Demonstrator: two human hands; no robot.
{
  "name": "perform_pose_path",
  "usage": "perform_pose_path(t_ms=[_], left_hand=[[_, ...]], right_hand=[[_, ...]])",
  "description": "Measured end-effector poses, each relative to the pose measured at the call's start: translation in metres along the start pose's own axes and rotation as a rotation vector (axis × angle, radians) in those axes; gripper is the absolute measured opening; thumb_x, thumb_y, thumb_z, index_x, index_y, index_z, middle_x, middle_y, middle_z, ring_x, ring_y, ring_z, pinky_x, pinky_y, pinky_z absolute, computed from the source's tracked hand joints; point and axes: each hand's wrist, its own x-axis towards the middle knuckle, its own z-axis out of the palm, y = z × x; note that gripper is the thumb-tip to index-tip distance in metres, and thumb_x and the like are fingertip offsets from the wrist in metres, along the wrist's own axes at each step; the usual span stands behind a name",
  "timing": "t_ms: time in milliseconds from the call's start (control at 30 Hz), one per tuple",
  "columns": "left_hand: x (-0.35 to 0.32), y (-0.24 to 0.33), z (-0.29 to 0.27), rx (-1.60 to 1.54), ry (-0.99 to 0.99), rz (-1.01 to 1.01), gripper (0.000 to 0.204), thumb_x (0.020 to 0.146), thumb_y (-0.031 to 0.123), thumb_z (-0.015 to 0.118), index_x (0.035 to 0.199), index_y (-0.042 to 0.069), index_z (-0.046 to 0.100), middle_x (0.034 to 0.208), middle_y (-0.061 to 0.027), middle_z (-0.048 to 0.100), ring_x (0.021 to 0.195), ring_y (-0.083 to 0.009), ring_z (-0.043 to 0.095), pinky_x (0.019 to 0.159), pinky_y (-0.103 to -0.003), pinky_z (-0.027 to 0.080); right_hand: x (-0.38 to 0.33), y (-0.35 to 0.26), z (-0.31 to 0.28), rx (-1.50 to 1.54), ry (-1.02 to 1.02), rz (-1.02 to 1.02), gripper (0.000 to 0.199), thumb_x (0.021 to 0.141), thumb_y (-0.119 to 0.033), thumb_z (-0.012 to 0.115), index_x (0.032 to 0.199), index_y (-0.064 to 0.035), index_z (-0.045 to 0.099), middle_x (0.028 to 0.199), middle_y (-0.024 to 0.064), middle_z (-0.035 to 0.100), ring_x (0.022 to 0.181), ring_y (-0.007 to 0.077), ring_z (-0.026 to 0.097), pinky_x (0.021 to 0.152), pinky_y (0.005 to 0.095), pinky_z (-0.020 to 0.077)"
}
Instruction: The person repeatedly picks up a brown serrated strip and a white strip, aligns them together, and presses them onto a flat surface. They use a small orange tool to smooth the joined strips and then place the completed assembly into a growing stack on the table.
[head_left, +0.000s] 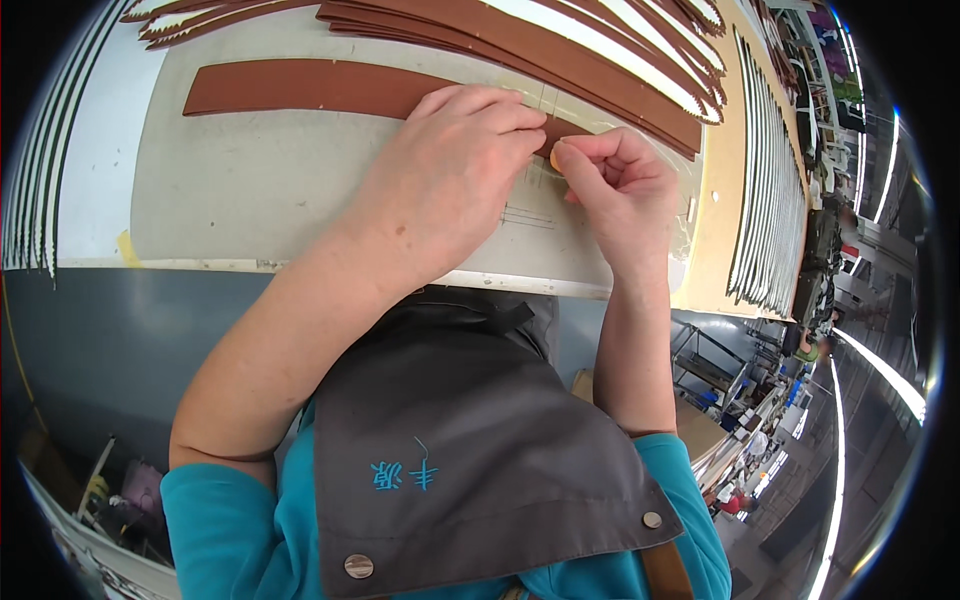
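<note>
Risk, as I judge it: the strip (310, 88) could skew if my left hand (450, 165) lifts; a slip of the small yellowish piece (556, 157) would smear or misplace it on the leather; the stack (560, 50) at 12 o'clock could be nudged. State: left hand flat, palm down, pressing the strip's right end; right hand (620, 190) pinched shut on the piece, at 3 o'clock of the left, fingertips touching. The strip lies on the surface (250, 190), running to 9 o'clock from under the left hand.
</note>
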Motion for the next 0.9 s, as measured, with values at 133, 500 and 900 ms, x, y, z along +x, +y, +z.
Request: perform_pose_path(t_ms=[133, 500, 900], left_hand=[[0.001, 0.000, -0.001, -0.004, -0.002, -0.001, 0.025, 0.097, 0.009, 0.060, 0.117, 0.001, 0.072, 0.124, -0.0084, 0.070, 0.126, -0.0270, 0.059, 0.108, -0.043, 0.044], [0.001, -0.001, -0.001, 0.007, -0.018, 0.017, 0.027, 0.093, 0.006, 0.060, 0.117, 0.001, 0.072, 0.124, -0.0079, 0.069, 0.125, -0.0272, 0.059, 0.107, -0.043, 0.044], [0.001, 0.000, -0.001, -0.009, 0.032, 0.014, 0.024, 0.094, 0.008, 0.062, 0.116, 0.002, 0.073, 0.123, -0.0088, 0.069, 0.123, -0.0284, 0.059, 0.106, -0.042, 0.045]], right_hand=[[0.001, 0.000, 0.002, -0.088, 0.011, -0.027, 0.007, 0.089, -0.004, 0.076, 0.090, 0.0015, 0.071, 0.075, 0.0007, 0.070, 0.065, 0.0026, 0.059, 0.061, 0.0194, 0.0492], [0.000, 0.003, 0.004, -0.239, 0.017, -0.052, 0.006, 0.088, -0.004, 0.076, 0.087, -0.0002, 0.072, 0.072, -0.0010, 0.067, 0.063, 0.0023, 0.057, 0.059, 0.0195, 0.0480], [-0.018, 0.061, -0.170, -0.458, 0.311, 0.161, 0.013, 0.092, -0.013, 0.075, 0.099, -0.0016, 0.074, 0.087, 0.0020, 0.072, 0.077, 0.0086, 0.065, 0.068, 0.0240, 0.0501]])
